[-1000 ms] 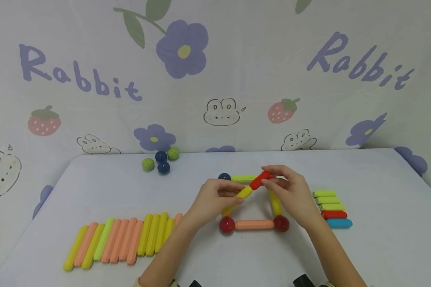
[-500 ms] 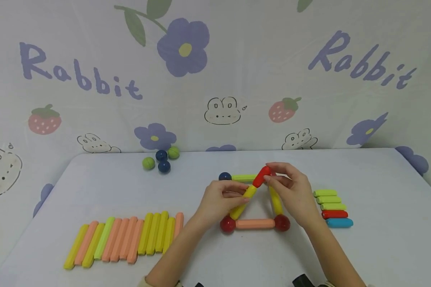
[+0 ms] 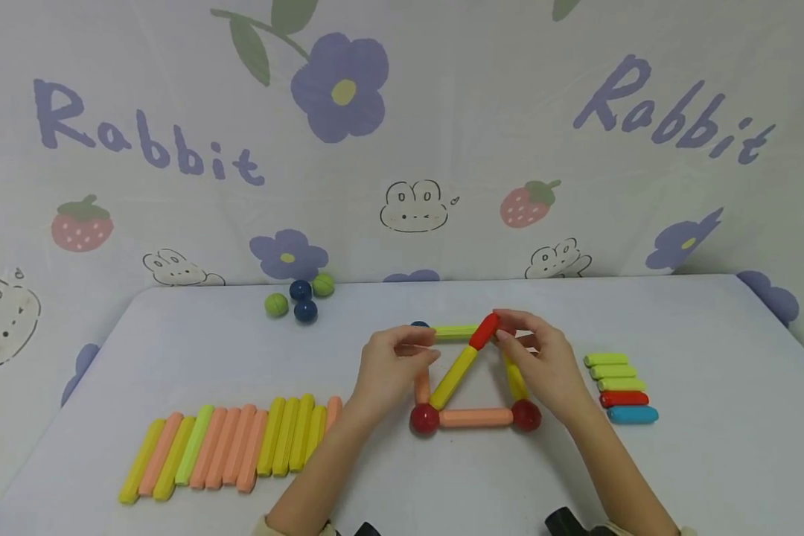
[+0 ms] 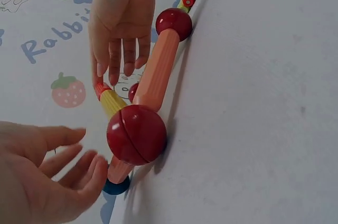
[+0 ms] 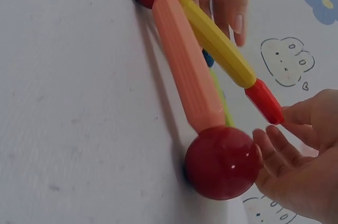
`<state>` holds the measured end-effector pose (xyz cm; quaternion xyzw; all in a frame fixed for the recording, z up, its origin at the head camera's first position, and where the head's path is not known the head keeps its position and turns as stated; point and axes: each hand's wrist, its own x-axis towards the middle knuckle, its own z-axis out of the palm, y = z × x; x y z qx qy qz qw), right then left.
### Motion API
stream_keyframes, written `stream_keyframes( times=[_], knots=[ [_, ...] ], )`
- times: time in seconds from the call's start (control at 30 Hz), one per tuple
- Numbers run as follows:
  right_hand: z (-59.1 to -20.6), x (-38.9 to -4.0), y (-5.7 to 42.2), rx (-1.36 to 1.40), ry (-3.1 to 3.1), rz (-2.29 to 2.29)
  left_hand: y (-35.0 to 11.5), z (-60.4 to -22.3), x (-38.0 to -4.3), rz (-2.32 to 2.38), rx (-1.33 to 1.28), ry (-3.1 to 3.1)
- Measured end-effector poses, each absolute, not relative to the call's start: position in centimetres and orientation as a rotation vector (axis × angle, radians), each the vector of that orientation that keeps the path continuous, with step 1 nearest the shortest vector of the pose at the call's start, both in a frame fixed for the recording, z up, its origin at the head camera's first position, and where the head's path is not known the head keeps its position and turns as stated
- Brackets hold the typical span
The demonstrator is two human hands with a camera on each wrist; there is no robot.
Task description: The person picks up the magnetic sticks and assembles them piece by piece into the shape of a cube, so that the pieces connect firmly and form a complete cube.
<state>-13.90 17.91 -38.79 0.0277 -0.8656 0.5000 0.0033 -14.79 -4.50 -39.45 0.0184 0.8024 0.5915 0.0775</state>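
Observation:
A magnetic frame of rods and balls stands on the table. At its near corners are a red ball (image 3: 425, 419) and a second red ball (image 3: 525, 415), joined by an orange rod (image 3: 476, 418). From the left ball a yellow rod (image 3: 454, 378) slants up, a short red rod (image 3: 485, 331) on its upper end. My right hand (image 3: 539, 357) pinches the red rod's tip between thumb and finger. Beside the yellow rod, my left hand (image 3: 391, 372) is apart from it, fingers loosely bent and holding nothing. The left hand partly hides the blue ball (image 4: 117, 186) behind.
Several long yellow, orange and green rods (image 3: 234, 450) lie in a row at left. Short green, red and blue rods (image 3: 623, 398) lie at right. Green and blue balls (image 3: 305, 310) sit near the back edge, before a printed cloth (image 3: 476, 149).
My left hand has let go of the yellow rod and drawn back left. The slanting yellow and red rods have swung to a steeper angle, with the right hand still at the red tip.

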Motion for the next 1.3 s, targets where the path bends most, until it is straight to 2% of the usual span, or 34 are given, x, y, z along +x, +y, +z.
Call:
stream_keyframes(
  times=[0.3, 0.6, 0.77, 1.03, 1.3],
  knots=[
    [-39.7, -14.3, 18.5, 0.090, -2.866, 1.342, -4.1, -40.1, -15.0, 1.878, -0.170, 2.501],
    [-40.2, -14.4, 18.5, 0.110, -2.920, 1.272, -4.1, -40.3, -15.0, 1.838, -0.203, 2.453],
    [-40.4, -14.4, 18.5, 0.112, -2.892, 1.279, -4.2, -40.4, -15.0, 1.837, -0.231, 2.427],
    [-40.9, -14.9, 18.6, -0.104, -2.929, 1.414, -4.7, -40.3, -15.4, 1.851, -0.241, 2.340],
    [-40.9, -14.6, 17.5, -0.103, -2.905, 1.555, -7.4, -39.6, -16.1, 1.746, -0.260, 2.284]
  ],
)
